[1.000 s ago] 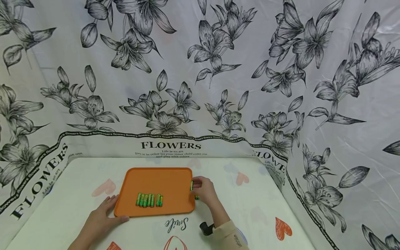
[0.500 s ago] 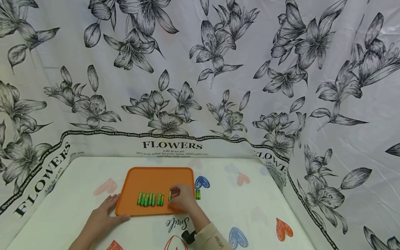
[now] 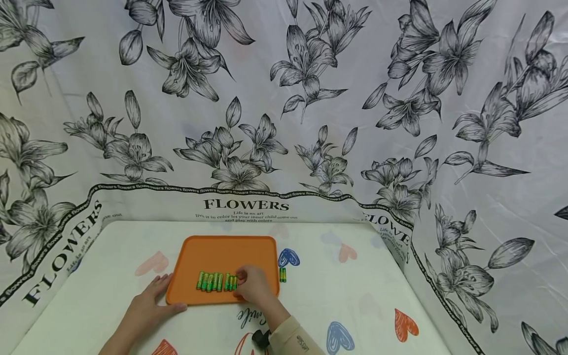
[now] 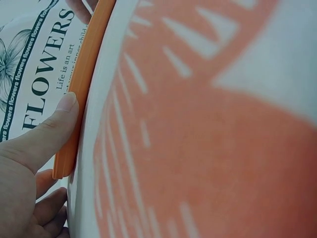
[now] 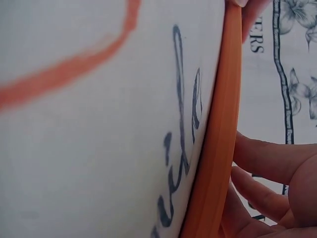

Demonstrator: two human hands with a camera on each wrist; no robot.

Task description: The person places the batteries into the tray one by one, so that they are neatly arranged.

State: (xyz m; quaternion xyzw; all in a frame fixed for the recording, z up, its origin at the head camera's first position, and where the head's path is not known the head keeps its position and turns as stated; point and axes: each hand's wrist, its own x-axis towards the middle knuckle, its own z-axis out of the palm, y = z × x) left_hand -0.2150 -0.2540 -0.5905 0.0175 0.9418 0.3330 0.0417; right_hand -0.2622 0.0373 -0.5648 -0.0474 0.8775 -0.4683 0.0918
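An orange tray lies on the table, with a row of green batteries standing out near its front left. My left hand holds the tray's front left corner; its thumb lies along the front wall in the left wrist view and the fingers are round the side. Over the tray, my right hand pinches a green battery at the right end of the row. The right wrist view shows the thumb and fingers past the tray wall, which hides the batteries there.
Two more green batteries lie side by side on the table, close outside the tray's right edge. The white tablecloth carries printed hearts and lettering. A flowered curtain rises behind and at both sides.
My right hand has moved left from beyond the tray's right edge, carrying a battery in to the end of the row. The left hand keeps its hold on the corner.
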